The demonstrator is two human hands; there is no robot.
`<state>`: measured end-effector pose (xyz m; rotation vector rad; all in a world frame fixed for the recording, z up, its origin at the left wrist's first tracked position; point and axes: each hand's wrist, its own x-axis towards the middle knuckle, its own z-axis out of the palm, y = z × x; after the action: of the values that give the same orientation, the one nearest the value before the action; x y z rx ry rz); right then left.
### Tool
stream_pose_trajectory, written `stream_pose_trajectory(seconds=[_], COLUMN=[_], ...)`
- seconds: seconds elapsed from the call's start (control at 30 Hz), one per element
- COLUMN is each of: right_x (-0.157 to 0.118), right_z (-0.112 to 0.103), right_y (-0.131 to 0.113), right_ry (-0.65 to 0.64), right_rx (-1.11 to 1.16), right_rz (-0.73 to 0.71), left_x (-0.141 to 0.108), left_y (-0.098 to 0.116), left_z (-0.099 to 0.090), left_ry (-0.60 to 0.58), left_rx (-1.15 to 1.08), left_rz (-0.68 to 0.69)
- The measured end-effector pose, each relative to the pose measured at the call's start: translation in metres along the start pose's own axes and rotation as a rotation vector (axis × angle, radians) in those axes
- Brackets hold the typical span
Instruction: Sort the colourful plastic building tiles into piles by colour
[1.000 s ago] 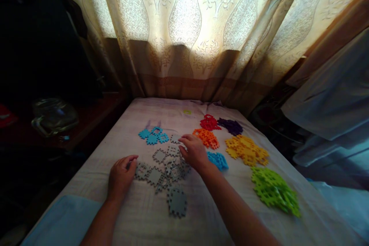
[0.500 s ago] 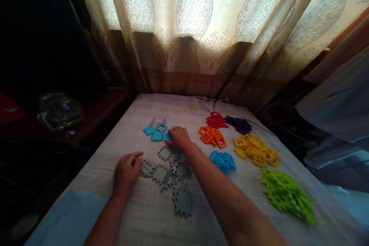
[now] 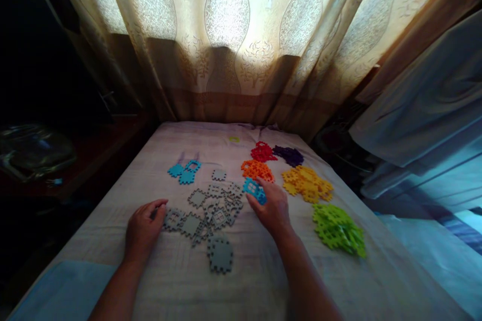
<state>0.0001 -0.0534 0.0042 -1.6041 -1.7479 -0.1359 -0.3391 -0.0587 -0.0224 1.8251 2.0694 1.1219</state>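
My right hand [image 3: 271,208] has its thumb and fingers closed on a light-blue, tooth-edged interlocking tile [image 3: 251,186] with a window-like cutout. That hand covers the spot where other blue tiles lay, so I cannot tell what is under it. Fingers loosely curled and thumb apart, my left hand [image 3: 143,225] rests on the sheet beside a grey window tile [image 3: 173,219], seemingly holding nothing. Several grey tiles [image 3: 191,224] spread between the hands, some overlapping. A larger grey tile [image 3: 220,254] lies nearer me. Three blue tiles [image 3: 187,176] sit together farther off to the left.
Orange tiles [image 3: 258,170], red tiles [image 3: 261,151], dark purple tiles [image 3: 288,155], yellow tiles [image 3: 308,184] and green tiles [image 3: 339,230] lie in piles on the right. A small yellow-green piece [image 3: 234,139] is near the far edge. Patterned curtains [image 3: 226,75] hang behind.
My right hand has moved right, from beside the blue tiles at the left to the blue pile's place, uncovering grey tiles. My left hand stays by the grey tile. The view has shifted right.
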Motion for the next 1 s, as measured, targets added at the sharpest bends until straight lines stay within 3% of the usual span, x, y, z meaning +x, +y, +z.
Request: stream_pose_trajectory(seconds=[0.17, 0.3, 0.53, 0.77, 0.87, 1.0], right_x=[-0.031, -0.05, -0.056, -0.051, -0.035, 0.0], right_z=[-0.028, -0.031, -0.025, -0.025, -0.022, -0.005], right_y=[0.056, 0.069, 0.066, 0.063, 0.047, 0.004], right_ry=[0.04, 0.004, -0.042, 0.023, 0.058, 0.027], right_rx=[-0.08, -0.117, -0.169, -0.162, -0.151, -0.079], right_rz=[0.162, 0.206, 0.191, 0.123, 0.064, -0.054], left_x=[0.001, 0.002, 0.002, 0.001, 0.0, -0.001], left_y=[0.001, -0.001, -0.005, -0.003, -0.002, -0.003], left_z=[-0.001, 0.0, 0.0, 0.001, 0.001, 0.003], left_ry=[-0.003, -0.001, -0.012, 0.002, 0.01, 0.027], left_rx=[0.023, 0.033, 0.034, 0.025, 0.015, -0.009], left_rz=[0.003, -0.002, -0.021, -0.004, 0.011, 0.011])
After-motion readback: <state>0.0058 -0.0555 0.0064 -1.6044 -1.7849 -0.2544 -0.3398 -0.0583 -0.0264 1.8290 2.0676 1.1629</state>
